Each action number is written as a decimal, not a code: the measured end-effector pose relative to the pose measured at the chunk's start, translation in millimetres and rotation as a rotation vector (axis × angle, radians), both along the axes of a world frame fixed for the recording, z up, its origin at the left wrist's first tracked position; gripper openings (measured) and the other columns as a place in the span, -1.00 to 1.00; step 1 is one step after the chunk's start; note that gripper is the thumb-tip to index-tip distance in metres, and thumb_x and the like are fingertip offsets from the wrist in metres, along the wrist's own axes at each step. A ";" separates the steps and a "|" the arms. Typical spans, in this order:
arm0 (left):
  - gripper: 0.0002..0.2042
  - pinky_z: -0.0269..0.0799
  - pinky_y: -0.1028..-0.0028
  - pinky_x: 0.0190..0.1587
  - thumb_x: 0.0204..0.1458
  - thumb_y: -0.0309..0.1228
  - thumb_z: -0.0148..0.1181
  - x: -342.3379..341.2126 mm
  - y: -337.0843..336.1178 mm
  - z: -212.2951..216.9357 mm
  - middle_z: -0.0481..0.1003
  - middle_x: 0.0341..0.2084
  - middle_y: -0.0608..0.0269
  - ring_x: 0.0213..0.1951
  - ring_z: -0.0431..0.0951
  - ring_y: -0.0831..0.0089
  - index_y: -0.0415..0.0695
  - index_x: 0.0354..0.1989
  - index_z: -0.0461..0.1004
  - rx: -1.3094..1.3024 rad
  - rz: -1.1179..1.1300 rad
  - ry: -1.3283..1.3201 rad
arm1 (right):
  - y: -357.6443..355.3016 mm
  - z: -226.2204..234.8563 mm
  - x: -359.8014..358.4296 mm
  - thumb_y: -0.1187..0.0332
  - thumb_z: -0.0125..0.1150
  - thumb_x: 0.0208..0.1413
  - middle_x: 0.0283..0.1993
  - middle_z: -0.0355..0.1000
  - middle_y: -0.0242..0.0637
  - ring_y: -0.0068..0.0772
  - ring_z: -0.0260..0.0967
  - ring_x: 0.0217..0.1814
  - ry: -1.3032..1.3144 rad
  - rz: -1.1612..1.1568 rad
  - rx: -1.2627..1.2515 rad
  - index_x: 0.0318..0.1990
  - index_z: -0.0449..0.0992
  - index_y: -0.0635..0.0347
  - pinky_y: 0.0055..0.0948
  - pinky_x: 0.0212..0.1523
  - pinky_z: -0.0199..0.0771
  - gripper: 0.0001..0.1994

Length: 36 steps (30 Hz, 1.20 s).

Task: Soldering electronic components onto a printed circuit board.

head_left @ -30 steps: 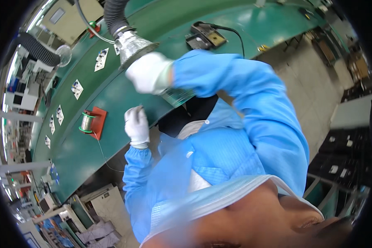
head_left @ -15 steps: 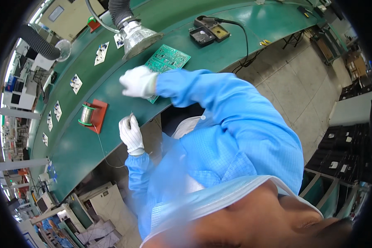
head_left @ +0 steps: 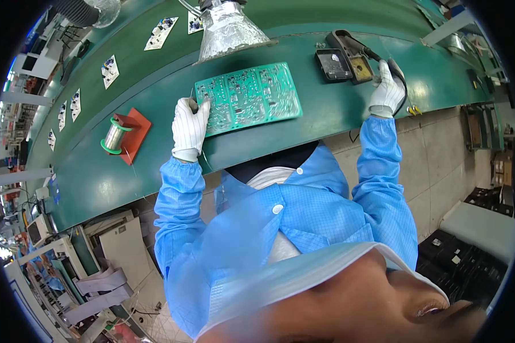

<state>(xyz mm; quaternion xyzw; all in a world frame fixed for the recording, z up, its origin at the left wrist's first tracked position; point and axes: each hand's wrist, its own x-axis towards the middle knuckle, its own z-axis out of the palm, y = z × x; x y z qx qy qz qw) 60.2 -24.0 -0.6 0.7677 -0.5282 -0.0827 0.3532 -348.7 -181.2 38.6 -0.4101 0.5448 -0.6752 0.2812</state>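
My left hand (head_left: 190,127), in a white striped glove, is closed at the left edge of a green circuit board (head_left: 249,97) lying on the bench. A thin solder wire runs through its fingers, with a short end poking up above them. My right hand (head_left: 388,91), also gloved, is closed around the rear of a black soldering iron (head_left: 367,51), whose front sits in its holder (head_left: 340,43). The cable bends down past my right fingers. Beside the holder are a black tray (head_left: 333,64) and a yellowish cleaning pad (head_left: 360,67).
A solder spool (head_left: 115,137) with green rims stands on a red base (head_left: 136,134) at the left. A foil-wrapped fume hood (head_left: 232,31) hangs above the board's far edge. Several small white boards (head_left: 110,71) lie along the far strip. The bench's front edge (head_left: 257,154) curves before me.
My right hand has moved from over the circuit board to the soldering iron at the right. My left hand has gone up to the board's left edge. The view has turned, and the board now lies straighter.
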 end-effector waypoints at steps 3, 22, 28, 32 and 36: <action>-0.67 0.45 0.19 -0.29 0.06 -0.19 0.27 10.2 -19.7 -3.8 0.51 -0.43 0.07 -0.38 0.55 0.02 -0.17 -0.20 0.39 -0.021 -0.064 -0.009 | -15.4 -1.4 -4.9 0.24 0.37 0.07 -0.29 0.51 -0.32 -0.63 0.34 -0.45 0.155 0.033 0.058 0.02 0.52 0.29 -0.63 -0.45 0.30 -0.59; -0.71 0.45 0.45 -0.37 0.06 -0.44 0.27 19.6 -15.4 11.7 0.39 -0.38 0.26 -0.44 0.44 0.48 -0.25 -0.09 0.36 0.126 -0.095 0.617 | 47.7 -57.9 35.7 0.52 0.25 0.08 -0.35 0.48 -0.19 -0.51 0.42 -0.42 0.543 0.200 -0.132 -0.18 0.45 0.32 -0.51 -0.37 0.46 -0.83; -0.68 0.42 0.55 -0.33 0.04 -0.57 0.25 31.7 -7.5 -10.1 0.33 -0.36 0.32 -0.39 0.38 0.61 -0.28 -0.03 0.34 0.061 -0.227 0.658 | 46.8 -41.5 63.1 0.44 0.19 0.18 -0.30 0.51 -0.16 -0.50 0.44 -0.42 0.444 0.223 -0.085 0.02 0.45 0.35 -0.55 -0.41 0.44 -0.72; -0.68 0.37 0.60 -0.25 0.03 -0.65 0.20 27.0 -5.6 -0.9 0.27 -0.42 0.38 -0.40 0.28 0.65 -0.28 -0.04 0.32 -0.003 -0.195 0.802 | 44.1 -31.1 90.7 0.36 0.04 0.30 -0.26 0.54 -0.11 -0.41 0.51 -0.38 0.305 0.500 0.151 0.12 0.42 0.31 -0.54 -0.37 0.49 -0.69; -0.72 0.37 0.59 -0.21 0.03 -0.65 0.20 32.1 -7.4 3.3 0.34 -0.31 0.29 -0.36 0.26 0.65 -0.28 -0.11 0.29 0.043 -0.252 0.724 | 46.6 -45.4 114.8 0.46 0.14 0.24 -0.17 0.55 -0.13 -0.43 0.52 -0.23 0.322 0.585 0.078 -0.05 0.43 0.29 -0.50 -0.21 0.53 -0.82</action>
